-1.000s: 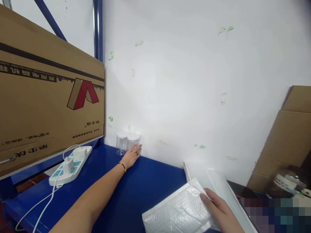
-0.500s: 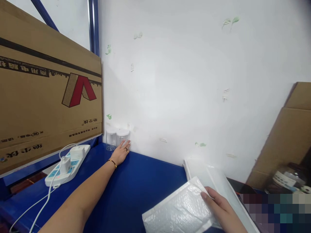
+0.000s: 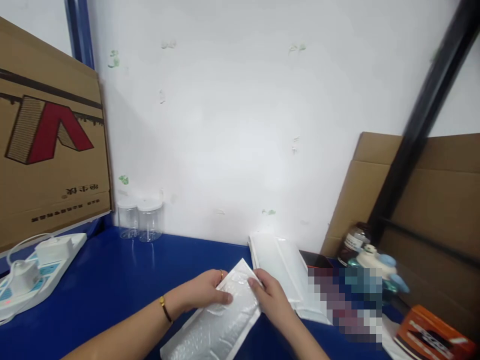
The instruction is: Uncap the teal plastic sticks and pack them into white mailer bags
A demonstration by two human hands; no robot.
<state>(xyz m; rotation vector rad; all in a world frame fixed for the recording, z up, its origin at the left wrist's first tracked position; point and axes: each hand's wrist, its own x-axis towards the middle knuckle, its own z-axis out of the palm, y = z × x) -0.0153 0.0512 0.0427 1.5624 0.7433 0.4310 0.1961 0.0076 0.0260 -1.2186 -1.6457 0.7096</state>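
Note:
A white bubble mailer [image 3: 213, 327] slants across the lower middle, held between both hands above the blue tabletop. My left hand [image 3: 210, 290] grips its left edge, thumb on top and fingers underneath. On the opposite edge, near the upper corner, my right hand [image 3: 270, 295] pinches it with the thumb above. Two clear jars with white lids, a left jar [image 3: 128, 220] and a right jar [image 3: 150, 222], stand upright side by side against the wall, apart from both hands. To the right of my right hand lies a stack of white mailers [image 3: 279, 265].
A white power strip [image 3: 56, 265] with plugs lies at the left, below a large printed cardboard box [image 3: 56, 145]. At the right are a dark bottle [image 3: 352, 245], a teal bottle [image 3: 375, 265] and an orange box [image 3: 431, 332]. The blue tabletop [image 3: 112, 295] runs beneath.
My left hand has left the right jar and now grips the bubble mailer. My right hand still holds the mailer, now turned more upright. The view has swung right.

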